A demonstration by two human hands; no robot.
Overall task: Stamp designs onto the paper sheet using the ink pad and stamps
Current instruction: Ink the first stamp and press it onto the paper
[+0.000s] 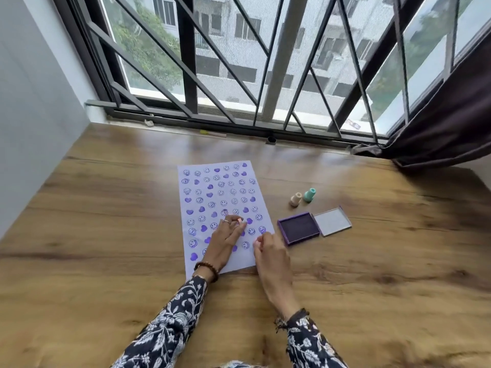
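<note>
A pale paper sheet [243, 260] lies on the wooden table, covered in rows of purple smiley and heart prints. My left hand [225, 239] rests on its lower part, fingers pinched on a small pink stamp [240, 221] that stands on the sheet. With its fingers curled together, my right hand [269, 252] sits at the sheet's lower right edge. Whether it holds anything is unclear. The open purple ink pad [299, 228] is just right of the paper, with its clear lid [332, 221] beside it. A beige stamp [295, 200] and a teal stamp [309, 195] stand behind the pad.
The wooden table [106, 235] runs back to a window sill with a dark metal grille [239, 75]. A dark curtain [438, 128] hangs at the far right. A grey wall [32, 115] bounds the left side. A yellow pen [210, 133] lies by the sill.
</note>
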